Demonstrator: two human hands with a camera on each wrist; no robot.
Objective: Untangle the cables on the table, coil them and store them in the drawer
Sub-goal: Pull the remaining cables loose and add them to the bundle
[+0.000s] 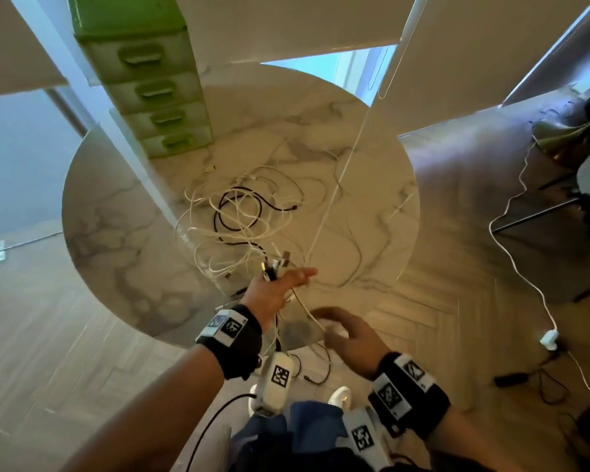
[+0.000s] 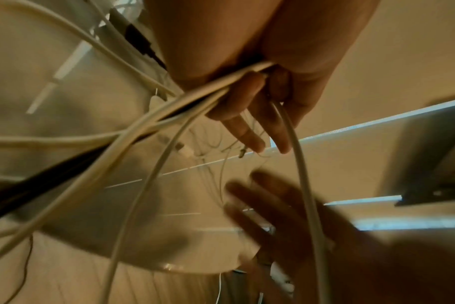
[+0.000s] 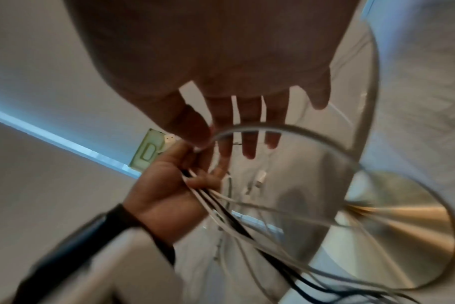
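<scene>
Untangling step: left hand [image 1: 277,290] clamps cable ends [image 1: 276,264]; right hand [image 1: 349,338], fingers spread, at five o'clock. Next: pull one strand free.

The right hand [image 1: 349,338] is motion-blurred in all 3 views, so its contact with the white cable [image 3: 286,129] is unclear. The cables [image 2: 143,127] run off the left wrist view's edge.

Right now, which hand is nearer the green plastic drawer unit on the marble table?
Left. The left hand grips cable ends over the table's near edge; the right hand is off the table, farther from the drawer unit.
</scene>
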